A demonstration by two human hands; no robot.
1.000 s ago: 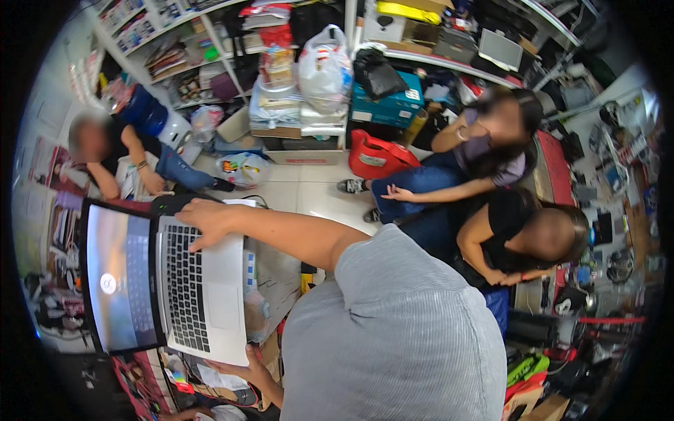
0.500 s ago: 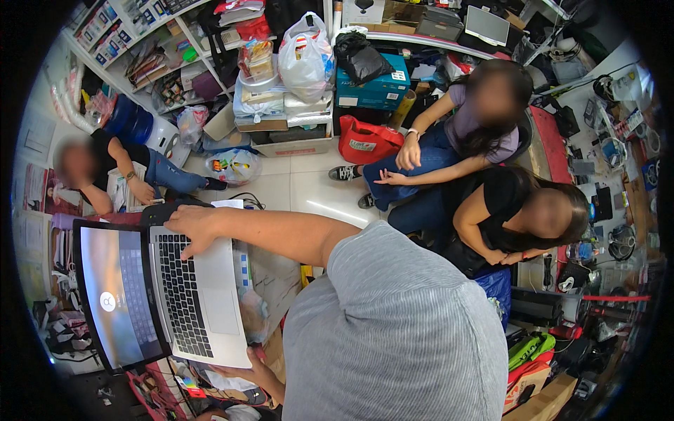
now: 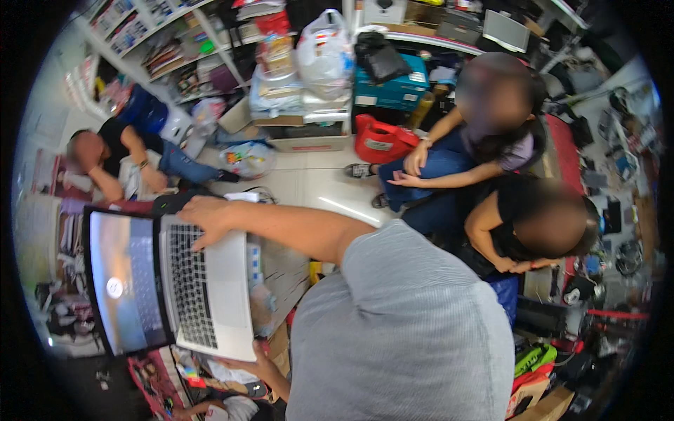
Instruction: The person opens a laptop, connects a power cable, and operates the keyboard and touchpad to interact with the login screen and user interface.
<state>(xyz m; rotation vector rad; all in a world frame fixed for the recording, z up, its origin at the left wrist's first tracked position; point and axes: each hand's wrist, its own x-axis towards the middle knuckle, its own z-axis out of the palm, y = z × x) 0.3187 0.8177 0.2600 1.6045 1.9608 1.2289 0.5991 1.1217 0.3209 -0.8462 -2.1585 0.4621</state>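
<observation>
"So, what fills most of the view?"

"The wearer's grey shirt [image 3: 404,330], then two seated people, one in a purple top [image 3: 518,156], one in a black top [image 3: 507,205]. The first has just lowered a raised hand [image 3: 417,160] to the knees."

"And does that touch the work at the laptop [image 3: 232,302]?"

"Hardly, it seems; they sit well apart from it. The laptop is left of the shirt, lid raised, screen [image 3: 130,259] lit, much as a second ago."

"Nothing new at the keyboard [image 3: 188,295], then?"

"No. The right hand [image 3: 210,219] stays palm-down over its upper end, fingers apart, one angled onto the keys; whether it presses cannot be told."

"And the left hand [image 3: 258,365]?"

"Still at the lower near corner, thumb by the edge, fingers running underneath. Clamped or merely propping, nobody could tell, but the machine looks steadied."

"Any answer on the display?"

"The same pale round icon [image 3: 114,288] shows, so the keyboard work appears not to have changed it"
</observation>
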